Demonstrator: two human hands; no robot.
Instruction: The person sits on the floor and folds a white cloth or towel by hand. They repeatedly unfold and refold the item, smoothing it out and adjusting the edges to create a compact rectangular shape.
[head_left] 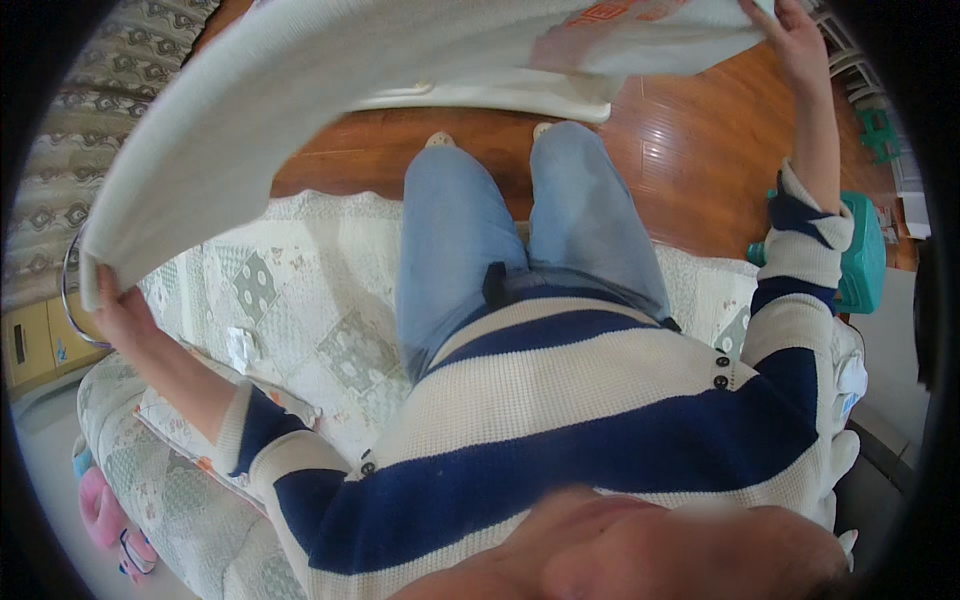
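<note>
White sheet [240, 140] spread wide across the view

Its thin material runs in a broad arc from the lower left to the upper right, held up in front of the person's knees, with a patch of red print near the right end. The left grip [125, 318] is closed on one corner, fingers folded over the edge; the right grip [795, 40] pinches the opposite end, close to the top rim. Whether the sheet is cloth or plastic I cannot tell.

Beneath its left part lies a patchwork quilt [330, 270], on which the person sits in blue jeans [460, 205] and a striped sweater [600, 360]. A crumpled white scrap [242, 348] rests on the quilt, near the left forearm. Past the knees, a long white object [500, 98] lies on the wooden floor [690, 150]. Beside the right forearm stands a green container [865, 250]; a green stool [880, 135] is farther off.
</note>
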